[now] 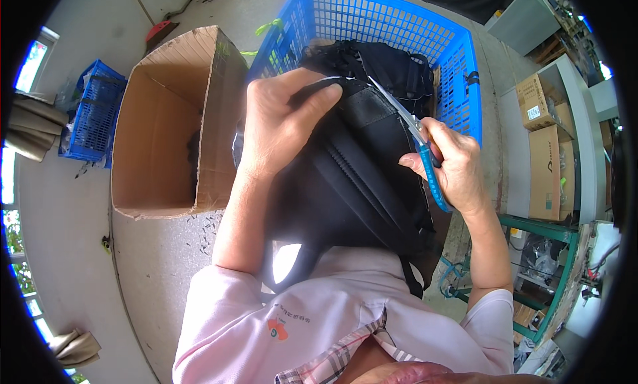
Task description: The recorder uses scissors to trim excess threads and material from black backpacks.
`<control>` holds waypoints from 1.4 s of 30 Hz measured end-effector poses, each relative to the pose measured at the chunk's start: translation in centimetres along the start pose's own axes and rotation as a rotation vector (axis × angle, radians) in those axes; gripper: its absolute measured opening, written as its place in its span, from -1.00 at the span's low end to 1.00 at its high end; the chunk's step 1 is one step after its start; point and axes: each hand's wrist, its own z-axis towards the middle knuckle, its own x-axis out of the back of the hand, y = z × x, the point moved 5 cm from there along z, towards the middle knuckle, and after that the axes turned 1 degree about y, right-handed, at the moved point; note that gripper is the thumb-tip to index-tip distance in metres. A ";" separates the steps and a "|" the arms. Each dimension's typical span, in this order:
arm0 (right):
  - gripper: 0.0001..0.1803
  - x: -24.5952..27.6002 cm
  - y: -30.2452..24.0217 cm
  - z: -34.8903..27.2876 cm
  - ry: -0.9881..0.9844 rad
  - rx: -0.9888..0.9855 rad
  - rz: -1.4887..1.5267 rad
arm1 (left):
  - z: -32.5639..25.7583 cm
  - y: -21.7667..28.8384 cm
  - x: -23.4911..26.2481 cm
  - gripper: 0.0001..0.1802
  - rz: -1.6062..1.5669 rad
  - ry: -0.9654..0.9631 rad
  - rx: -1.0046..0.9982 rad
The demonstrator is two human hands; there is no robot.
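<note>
A black fabric bag [299, 204] with long padded straps lies across my lap, its raw upper edge showing white threads. My left hand [282, 118] pinches that edge between thumb and fingers. In my right hand [455, 158] is a pair of scissors [430, 174] with blue-wrapped handles. The scissor blades point up and left, along the bag's right edge near a dark, shiny patch [365, 107]. Whether the blades touch the fabric, I cannot tell.
Just beyond the bag stands a blue plastic crate [458, 71] holding more black bags [399, 65]. An open cardboard box [159, 138] is at the left, with dark scraps on the floor beside it. Cartons [550, 164] and a green metal frame [538, 228] line the right side.
</note>
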 end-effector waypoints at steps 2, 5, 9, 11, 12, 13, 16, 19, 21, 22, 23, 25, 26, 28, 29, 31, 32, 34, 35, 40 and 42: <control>-0.49 0.2 0.5 0.1 -0.036 -0.084 0.100 | 0.0 0.0 -0.1 -0.86 -0.026 -0.014 0.053; -0.44 0.7 0.6 0.6 -0.048 -0.149 0.198 | -0.1 0.5 -0.4 -0.85 0.030 -0.039 0.001; -0.40 1.4 0.3 1.6 -0.099 -0.095 0.079 | -0.1 0.8 -0.7 -0.85 0.026 -0.048 0.012; -0.41 1.7 0.1 1.8 -0.135 -0.044 0.025 | -0.1 1.0 -1.0 -0.85 0.021 -0.062 -0.013; -0.43 1.9 0.1 1.9 -0.155 -0.047 0.000 | -0.1 1.0 -1.1 -0.85 0.020 -0.060 -0.010; -0.45 2.0 0.2 1.8 -0.175 -0.050 -0.026 | 0.0 1.0 -1.2 -0.84 0.021 -0.057 -0.023; -0.50 2.0 0.8 1.6 -0.187 -0.107 -0.063 | 0.1 0.8 -1.3 -0.83 0.033 -0.052 -0.034; -0.50 1.8 1.2 1.4 -0.163 -0.098 -0.048 | 0.4 0.8 -1.6 -0.85 0.051 -0.064 -0.064; -0.47 1.1 1.9 1.1 -0.120 -0.171 0.112 | 0.5 0.8 -1.5 -0.87 0.094 -0.095 -0.060; -0.44 0.9 2.4 1.0 -0.061 -0.258 0.265 | 0.8 0.8 -1.7 -0.85 0.111 -0.084 -0.122; -0.30 0.3 2.6 0.8 -0.118 -0.385 0.481 | 0.9 0.7 -1.9 -0.84 0.152 -0.102 -0.106; -0.39 -0.3 1.9 0.9 0.011 -0.245 0.560 | 1.3 1.4 -2.9 -0.83 0.204 -0.101 -0.157; -0.43 -1.0 2.1 0.4 0.057 -0.184 0.549 | 1.4 1.7 -3.7 -0.82 0.222 -0.080 -0.222; -0.57 -3.2 5.6 -1.4 0.010 -0.574 0.926 | 1.2 2.2 -4.1 -0.69 0.229 -0.037 -0.401; -0.60 -3.8 7.1 -2.0 0.036 -0.617 1.023 | 0.6 2.4 -3.8 -0.63 0.234 0.018 -0.403; -0.62 -4.3 9.8 -3.2 0.040 -0.654 1.125 | -1.1 2.8 -2.6 -0.50 0.285 0.078 -0.395; -0.66 -4.1 11.6 -4.4 0.091 -0.723 1.130 | -2.1 2.5 -1.5 -0.50 0.372 0.165 -0.374; -0.69 -3.1 14.9 -6.0 0.133 -0.787 1.130 | -4.6 0.0 1.2 -0.49 0.480 0.323 -0.204; -0.69 -2.3 16.7 -6.8 0.133 -0.807 1.062 | -5.9 -2.3 2.4 -0.53 0.383 0.368 -0.039; -0.69 -0.9 16.9 -8.9 0.135 -0.929 1.075 | -12.7 -9.6 3.0 -0.50 -0.497 0.165 0.709; -0.68 -0.8 17.6 -8.4 0.151 -1.008 1.123 | -14.9 -9.5 0.8 -0.42 -0.913 0.030 0.743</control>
